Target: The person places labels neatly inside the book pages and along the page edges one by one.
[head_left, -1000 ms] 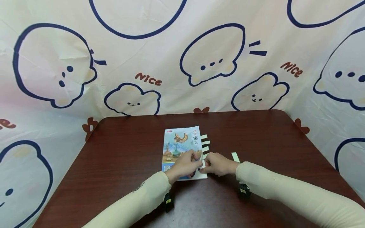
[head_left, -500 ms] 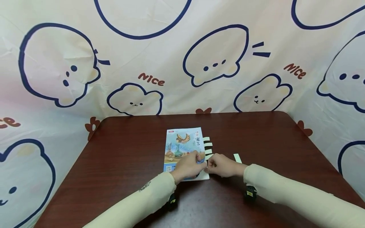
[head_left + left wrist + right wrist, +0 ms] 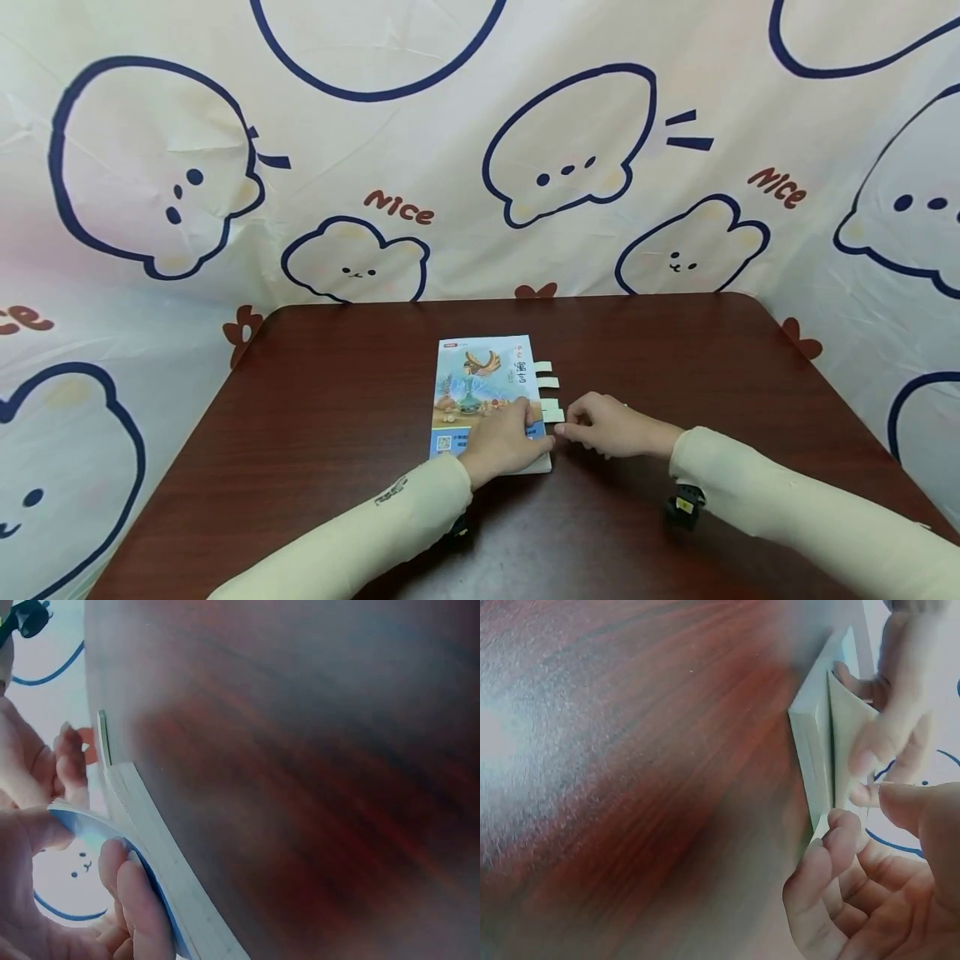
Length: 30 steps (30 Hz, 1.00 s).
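Observation:
A book (image 3: 480,367) with a blue illustrated cover lies on the brown table. Several pale green paper tabs (image 3: 549,382) stick out past its right edge. My left hand (image 3: 504,440) rests on its lower right part in the head view. The left wrist view shows this hand's thumb and fingers pinching the lifted cover (image 3: 161,900) and front pages, bent up from the page block (image 3: 176,862). Beside the right edge is my right hand (image 3: 618,427), close to the lowest tab. Its fingers (image 3: 810,877) are loosely curled, thumb apart, with nothing visible between them.
The brown table (image 3: 337,375) extends around the book on all sides. A printed cloth (image 3: 450,150) with cartoon outlines hangs behind it and at both sides. Black wrist devices (image 3: 684,506) are strapped under the sleeves.
My right hand has moved right, off the book's edge, and now hides most of the loose pale strip seen earlier. The lowest tab has come into full view. My left hand stays on the book.

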Each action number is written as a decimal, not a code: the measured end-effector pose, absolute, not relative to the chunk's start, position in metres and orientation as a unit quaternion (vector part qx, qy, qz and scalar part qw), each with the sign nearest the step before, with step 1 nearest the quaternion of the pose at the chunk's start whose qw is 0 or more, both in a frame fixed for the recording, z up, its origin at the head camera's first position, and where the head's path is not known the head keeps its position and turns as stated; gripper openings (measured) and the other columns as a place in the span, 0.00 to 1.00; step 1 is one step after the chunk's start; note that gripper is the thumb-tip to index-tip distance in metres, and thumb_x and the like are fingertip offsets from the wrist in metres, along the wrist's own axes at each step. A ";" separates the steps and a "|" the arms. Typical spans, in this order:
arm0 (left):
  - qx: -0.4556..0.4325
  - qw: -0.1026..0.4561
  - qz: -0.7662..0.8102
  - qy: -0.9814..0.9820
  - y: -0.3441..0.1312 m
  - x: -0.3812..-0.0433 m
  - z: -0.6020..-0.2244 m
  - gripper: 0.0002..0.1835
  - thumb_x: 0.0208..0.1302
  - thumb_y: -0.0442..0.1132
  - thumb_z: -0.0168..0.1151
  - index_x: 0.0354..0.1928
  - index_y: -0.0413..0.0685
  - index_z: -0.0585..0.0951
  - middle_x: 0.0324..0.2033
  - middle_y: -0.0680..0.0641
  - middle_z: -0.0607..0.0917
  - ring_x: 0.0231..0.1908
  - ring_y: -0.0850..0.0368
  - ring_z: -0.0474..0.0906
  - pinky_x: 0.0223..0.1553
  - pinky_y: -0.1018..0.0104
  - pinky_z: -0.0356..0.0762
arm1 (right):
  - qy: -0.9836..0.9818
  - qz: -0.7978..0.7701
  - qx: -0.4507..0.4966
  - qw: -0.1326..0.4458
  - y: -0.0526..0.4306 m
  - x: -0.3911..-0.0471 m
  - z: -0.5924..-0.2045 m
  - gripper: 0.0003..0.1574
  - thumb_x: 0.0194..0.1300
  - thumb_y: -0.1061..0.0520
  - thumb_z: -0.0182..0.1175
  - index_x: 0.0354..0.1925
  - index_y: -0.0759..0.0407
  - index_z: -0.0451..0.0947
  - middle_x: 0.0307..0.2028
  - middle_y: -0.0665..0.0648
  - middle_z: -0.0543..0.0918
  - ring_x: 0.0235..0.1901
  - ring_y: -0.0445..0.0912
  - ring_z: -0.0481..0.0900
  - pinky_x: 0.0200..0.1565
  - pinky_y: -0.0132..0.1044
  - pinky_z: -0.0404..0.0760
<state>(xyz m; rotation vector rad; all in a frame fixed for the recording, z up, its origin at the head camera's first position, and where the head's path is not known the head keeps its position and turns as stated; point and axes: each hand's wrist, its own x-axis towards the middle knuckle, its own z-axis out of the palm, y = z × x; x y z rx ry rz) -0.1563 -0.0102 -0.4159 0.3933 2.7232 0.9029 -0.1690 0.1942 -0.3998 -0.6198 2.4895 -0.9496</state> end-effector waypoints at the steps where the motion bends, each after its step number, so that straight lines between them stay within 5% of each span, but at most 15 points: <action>1: 0.136 0.122 0.309 0.933 -0.010 -0.156 -0.416 0.18 0.63 0.57 0.66 0.37 0.51 0.73 0.25 0.53 0.74 0.24 0.58 0.69 0.28 0.62 0.61 | 0.892 -0.341 -0.221 0.200 0.195 -0.170 -0.399 0.24 0.75 0.50 0.58 0.26 0.65 0.77 0.15 0.48 0.72 0.14 0.40 0.70 0.18 0.35 0.75; 21: 0.184 0.142 0.373 0.898 -0.027 -0.146 -0.411 0.10 0.69 0.50 0.61 0.38 0.53 0.77 0.18 0.54 0.74 0.17 0.61 0.67 0.19 0.66 0.63 | 0.904 -0.338 -0.225 0.132 0.188 -0.172 -0.400 0.21 0.74 0.50 0.59 0.27 0.62 0.79 0.17 0.46 0.69 0.18 0.38 0.67 0.23 0.30 0.68; 30: 0.179 0.180 0.453 0.855 -0.038 -0.144 -0.407 0.09 0.72 0.48 0.59 0.41 0.51 0.78 0.22 0.49 0.79 0.19 0.59 0.72 0.20 0.64 0.68 | 0.906 -0.339 -0.230 0.110 0.183 -0.171 -0.404 0.19 0.74 0.50 0.60 0.28 0.60 0.81 0.18 0.45 0.71 0.19 0.37 0.68 0.22 0.30 0.68</action>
